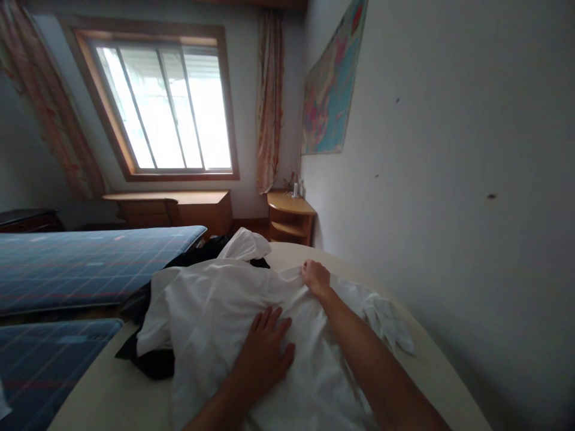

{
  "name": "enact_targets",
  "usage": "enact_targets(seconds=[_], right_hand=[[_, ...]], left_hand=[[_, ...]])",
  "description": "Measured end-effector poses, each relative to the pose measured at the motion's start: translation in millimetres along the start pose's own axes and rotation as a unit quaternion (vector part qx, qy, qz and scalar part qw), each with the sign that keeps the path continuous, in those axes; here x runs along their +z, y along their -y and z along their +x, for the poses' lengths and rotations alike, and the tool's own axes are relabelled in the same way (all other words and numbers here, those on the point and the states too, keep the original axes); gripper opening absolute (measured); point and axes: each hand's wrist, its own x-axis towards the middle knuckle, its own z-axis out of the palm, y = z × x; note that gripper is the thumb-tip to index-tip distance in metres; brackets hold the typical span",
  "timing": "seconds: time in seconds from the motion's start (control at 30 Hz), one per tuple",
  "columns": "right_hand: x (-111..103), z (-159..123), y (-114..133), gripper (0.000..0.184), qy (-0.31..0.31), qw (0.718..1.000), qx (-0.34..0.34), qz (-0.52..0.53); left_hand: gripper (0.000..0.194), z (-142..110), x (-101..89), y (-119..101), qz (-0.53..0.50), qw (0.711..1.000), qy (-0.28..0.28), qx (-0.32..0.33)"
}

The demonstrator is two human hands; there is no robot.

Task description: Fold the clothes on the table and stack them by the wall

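Note:
A white shirt (202, 317) lies spread and wrinkled over the round table (431, 359), one sleeve out to the left and the other bunched at the right. My left hand (268, 347) rests flat on the middle of the shirt with its fingers spread. Farther up and to the right, my right hand (315, 276) is closed on the shirt's far edge near the shoulder. Black cloth (155, 364) sticks out from under the left sleeve. Beyond the shirt's far edge sits a bunched white cloth (246, 244).
To the left are blue plaid mattresses (99, 263), close to the table. A wooden desk (202, 203) stands below the window (166, 108). In the far corner is a small shelf unit (291, 206). The wall (449, 239) with a map (332, 90) runs along the right.

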Motion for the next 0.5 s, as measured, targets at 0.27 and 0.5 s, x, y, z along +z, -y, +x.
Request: enact_targets(seconds=[0.27,0.5], right_hand=[[2,-2,4,0.037,0.013,0.998,-0.036,0.04],[15,-27,23,0.046,0.094,0.973,-0.202,0.052]], left_hand=[[0.053,1,0.7,3,0.001,1.0,0.012,-0.006],[0.057,1,-4.4,1,0.01,0.999,0.034,-0.004]])
